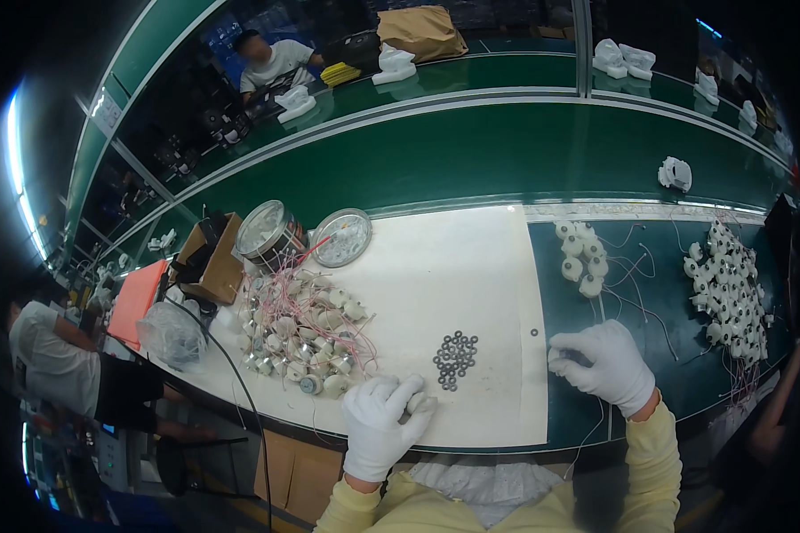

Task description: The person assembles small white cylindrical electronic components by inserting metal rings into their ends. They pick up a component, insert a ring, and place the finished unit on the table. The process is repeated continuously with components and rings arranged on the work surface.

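Note:
My left hand [384, 422], in a white glove, is over the front edge of the white sheet [489, 275]. Its fingers are curled toward the thumb, and whatever they hold cannot be made out. My right hand [606, 364], also gloved, hovers over the green tabletop just right of the sheet. Thumb and fingers curve together at its left side; anything in them is too small to tell. A thin pale wire [587, 444] hangs below this hand. Between the hands lies a cluster of small dark-grey rings [454, 360]. One loose ring [534, 332] sits near the right hand.
Small white motors with pink wires [302, 333] are heaped at left. More motors stand in a small group [583, 258] and a dense block [729, 293] at right. A can [271, 235], round lid [342, 238] and cardboard box [209, 262] stand behind. Other people are nearby.

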A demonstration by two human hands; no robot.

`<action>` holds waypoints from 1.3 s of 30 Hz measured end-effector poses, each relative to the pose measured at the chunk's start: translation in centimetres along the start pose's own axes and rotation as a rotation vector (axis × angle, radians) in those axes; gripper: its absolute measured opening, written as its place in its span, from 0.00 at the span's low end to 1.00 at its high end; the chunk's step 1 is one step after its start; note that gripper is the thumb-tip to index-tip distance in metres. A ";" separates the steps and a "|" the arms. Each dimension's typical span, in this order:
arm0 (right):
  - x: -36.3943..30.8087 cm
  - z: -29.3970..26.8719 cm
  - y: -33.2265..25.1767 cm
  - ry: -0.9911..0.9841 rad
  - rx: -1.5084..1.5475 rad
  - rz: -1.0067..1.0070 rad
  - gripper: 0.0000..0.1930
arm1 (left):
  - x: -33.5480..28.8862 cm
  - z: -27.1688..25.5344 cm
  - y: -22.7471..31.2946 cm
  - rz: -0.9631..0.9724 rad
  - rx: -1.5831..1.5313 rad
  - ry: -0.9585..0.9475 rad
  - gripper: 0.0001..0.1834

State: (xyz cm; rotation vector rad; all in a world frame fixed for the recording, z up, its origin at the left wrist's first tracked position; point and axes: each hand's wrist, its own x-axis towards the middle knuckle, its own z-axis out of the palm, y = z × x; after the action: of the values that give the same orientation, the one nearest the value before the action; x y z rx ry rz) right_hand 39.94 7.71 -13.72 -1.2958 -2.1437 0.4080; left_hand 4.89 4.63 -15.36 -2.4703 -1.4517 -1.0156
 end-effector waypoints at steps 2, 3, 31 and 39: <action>0.0 0.1 0.0 -0.014 -0.007 0.002 0.12 | 0.0 0.0 -0.1 -0.002 0.001 -0.005 0.18; 0.1 0.2 0.1 -0.014 -0.008 -0.001 0.12 | -0.1 0.0 -0.1 -0.007 0.003 -0.007 0.18; -0.1 0.3 0.1 -0.014 -0.018 0.005 0.13 | 0.3 0.0 0.0 -0.021 -0.021 -0.016 0.13; 0.1 0.2 0.0 -0.025 -0.032 0.003 0.13 | 0.2 -0.1 0.1 -0.019 -0.007 -0.014 0.15</action>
State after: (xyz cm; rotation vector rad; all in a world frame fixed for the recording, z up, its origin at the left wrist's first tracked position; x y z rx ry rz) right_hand 39.77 7.77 -13.88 -1.3187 -2.1775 0.3946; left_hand 4.98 4.67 -15.18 -2.4790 -1.4804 -1.0105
